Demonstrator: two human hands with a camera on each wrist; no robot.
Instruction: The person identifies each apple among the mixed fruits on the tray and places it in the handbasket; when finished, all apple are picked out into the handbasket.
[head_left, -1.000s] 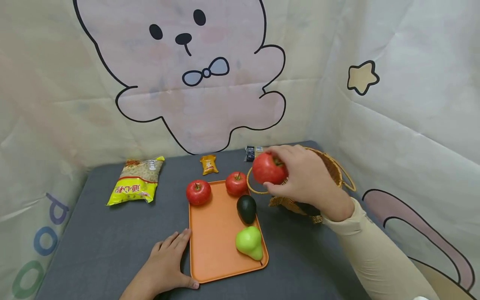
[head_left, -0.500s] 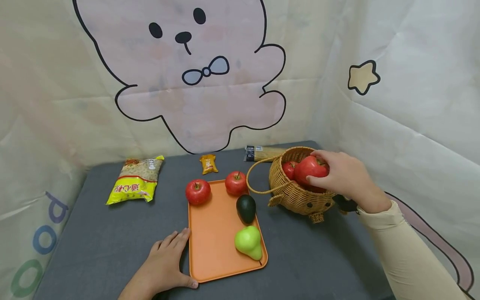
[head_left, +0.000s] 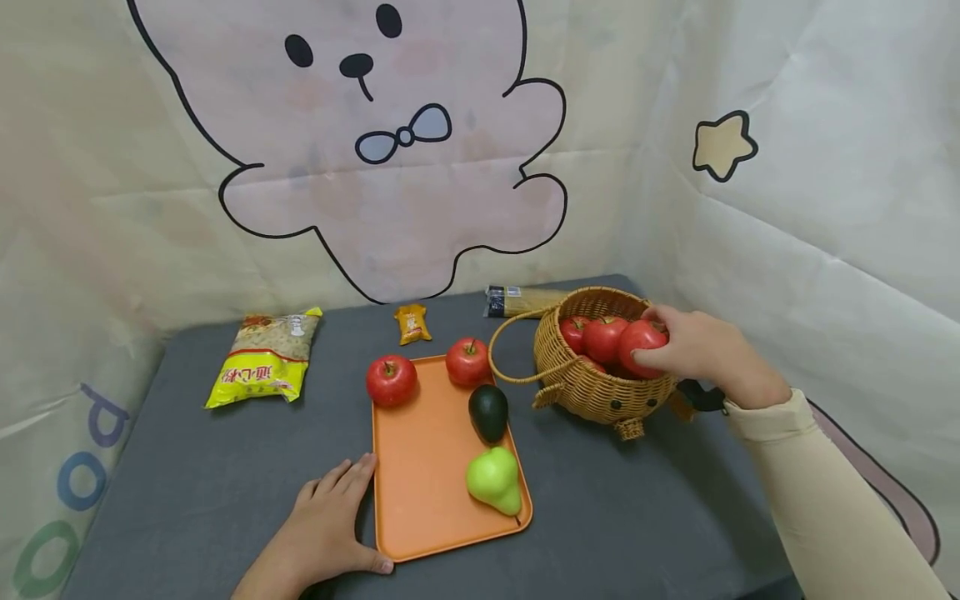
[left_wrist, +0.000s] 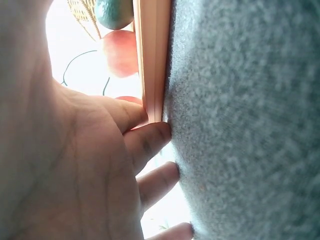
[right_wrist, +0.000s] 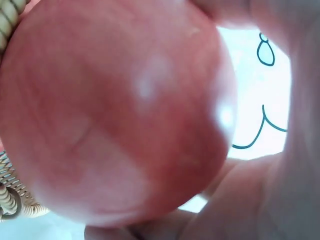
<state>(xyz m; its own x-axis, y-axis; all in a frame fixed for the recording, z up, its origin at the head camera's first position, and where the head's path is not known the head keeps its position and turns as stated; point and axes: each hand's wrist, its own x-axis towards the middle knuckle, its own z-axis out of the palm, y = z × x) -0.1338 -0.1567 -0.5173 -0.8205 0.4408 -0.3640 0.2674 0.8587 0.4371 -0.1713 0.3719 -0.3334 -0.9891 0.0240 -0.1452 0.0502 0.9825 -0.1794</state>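
Over the right side of the wicker basket [head_left: 592,396], my right hand [head_left: 697,354] grips a red tomato [head_left: 641,346], fingers and thumb around it. That tomato fills much of the right wrist view, and its underside is hidden in the head view. Several red fruits [head_left: 602,337] lie in the basket beside it. My left hand [head_left: 322,521] lies with extended fingers along the left edge of the orange tray [head_left: 423,500], thumb by the near corner. On the tray are two red apples [head_left: 392,381] at the far corners, an avocado [head_left: 488,414] and a green pear [head_left: 493,481].
A yellow bag of food [head_left: 266,358] lies at the back left of the grey table. Farther back are a small orange packet [head_left: 412,323] and a pack of noodles [head_left: 525,301] behind the basket. The basket's handle [head_left: 504,367] reaches toward the tray. Printed cloth walls stand behind and right.
My right hand has carried the tomato rightward and down from the basket's left side into its right side. More red fruits now show in the basket. The left hand stays at the tray.
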